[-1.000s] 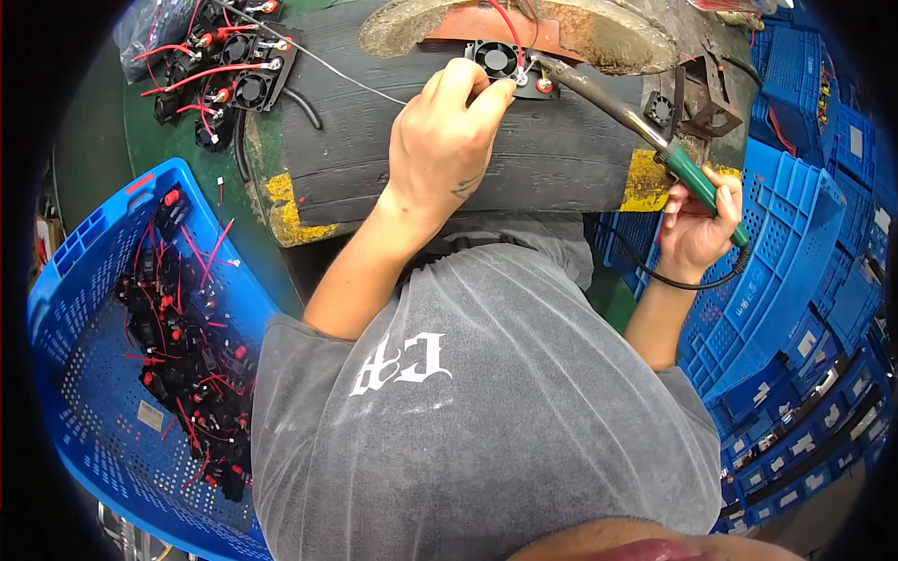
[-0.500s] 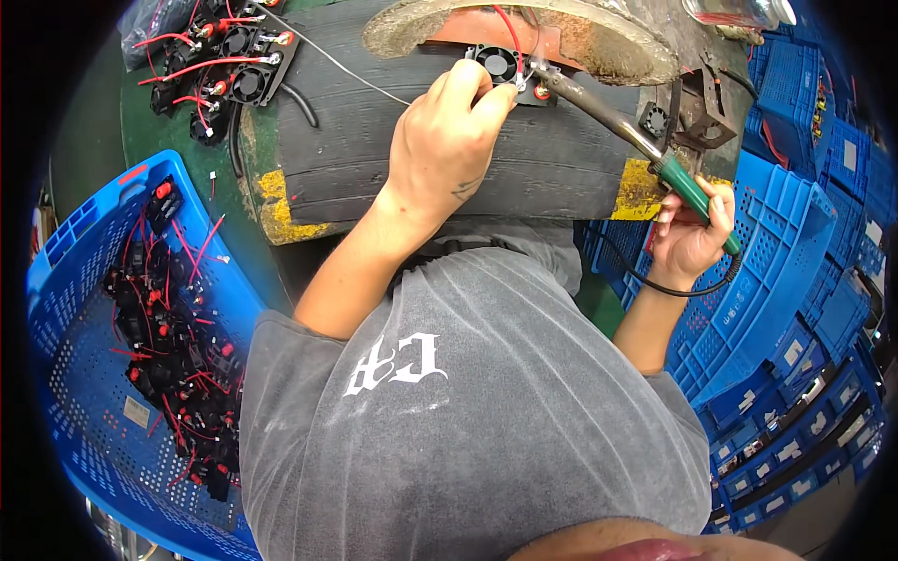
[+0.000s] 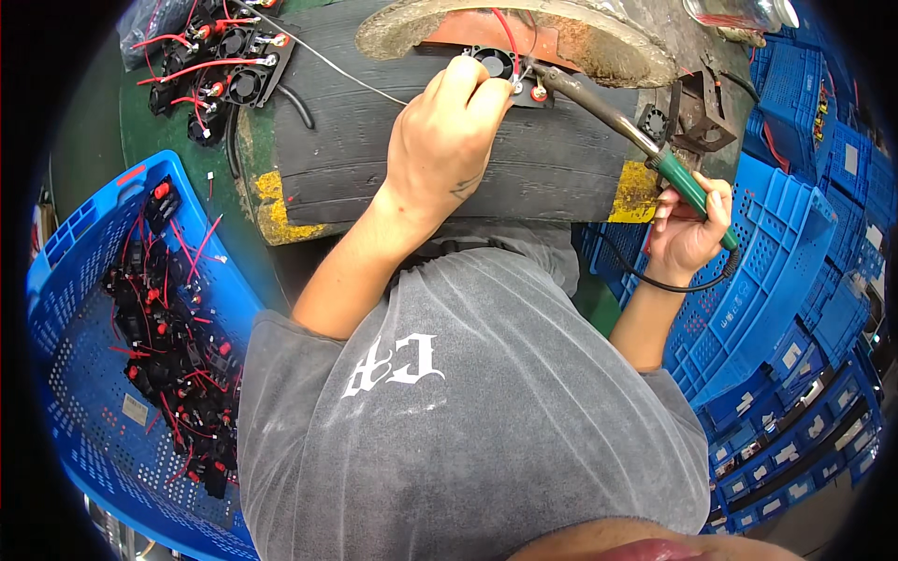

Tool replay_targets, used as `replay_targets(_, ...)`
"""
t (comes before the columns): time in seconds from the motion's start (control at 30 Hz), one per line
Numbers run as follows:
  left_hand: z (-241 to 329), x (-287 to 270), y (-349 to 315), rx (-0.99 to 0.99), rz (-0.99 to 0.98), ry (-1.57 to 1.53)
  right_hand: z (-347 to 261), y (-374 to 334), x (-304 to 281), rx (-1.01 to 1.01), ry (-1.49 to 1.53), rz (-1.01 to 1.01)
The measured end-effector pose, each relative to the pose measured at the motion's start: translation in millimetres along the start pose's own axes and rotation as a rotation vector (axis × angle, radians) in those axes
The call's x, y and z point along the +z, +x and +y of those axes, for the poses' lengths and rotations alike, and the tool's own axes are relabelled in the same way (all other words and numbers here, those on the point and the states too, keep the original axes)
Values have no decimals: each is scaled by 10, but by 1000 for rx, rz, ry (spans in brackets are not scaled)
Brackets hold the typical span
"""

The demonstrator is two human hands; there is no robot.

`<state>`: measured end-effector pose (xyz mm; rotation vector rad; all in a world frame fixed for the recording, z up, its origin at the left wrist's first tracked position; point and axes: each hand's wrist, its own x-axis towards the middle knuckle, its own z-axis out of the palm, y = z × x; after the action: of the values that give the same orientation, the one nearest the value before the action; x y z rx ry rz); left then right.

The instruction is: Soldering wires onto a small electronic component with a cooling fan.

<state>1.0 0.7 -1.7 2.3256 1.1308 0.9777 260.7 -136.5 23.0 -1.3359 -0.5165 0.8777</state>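
My left hand [image 3: 438, 140] is closed in a pinch at the small fan assembly [image 3: 494, 62]. A thin silvery solder wire [image 3: 329, 64] runs from the upper left into this hand; the fingers hide its end. My right hand [image 3: 690, 245] grips the green handle of a soldering iron [image 3: 681, 183]. The iron's tip points at the assembly's metal terminals, close to my left fingertips. A red wire [image 3: 508, 30] rises from the terminal beside the fan. The second terminal [image 3: 539, 93] sits on a red base, to the right. Part of the assembly is covered by my fingers.
A round, crusted metal rim [image 3: 645, 61] overhangs the dark mat [image 3: 337, 159]. Fan assemblies with red wires [image 3: 245, 86] lie at the far left. A blue crate [image 3: 238, 280] holds several black parts. Blue bins [image 3: 748, 280] stand at right, and a rusty bracket [image 3: 703, 110] sits near the iron.
Both hands and the soldering iron have shifted very slightly left. The grips look the same, and the tip stays by the terminals.
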Motion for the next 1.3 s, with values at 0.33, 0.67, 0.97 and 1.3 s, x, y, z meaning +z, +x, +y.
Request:
replay_targets(0.33,-33,43,34,74,47,51,0,53,24,-8,35,12)
replay_targets(0.67,-12,59,73,55,36,56,-34,80,32,-28,12,24)
replay_targets(0.97,-21,61,68,53,35,45,-72,56,-3,-30,-57,-43)
replay_targets(1.3,23,2,17,-21,-13,4,-87,8,-26,-44,-43,-61)
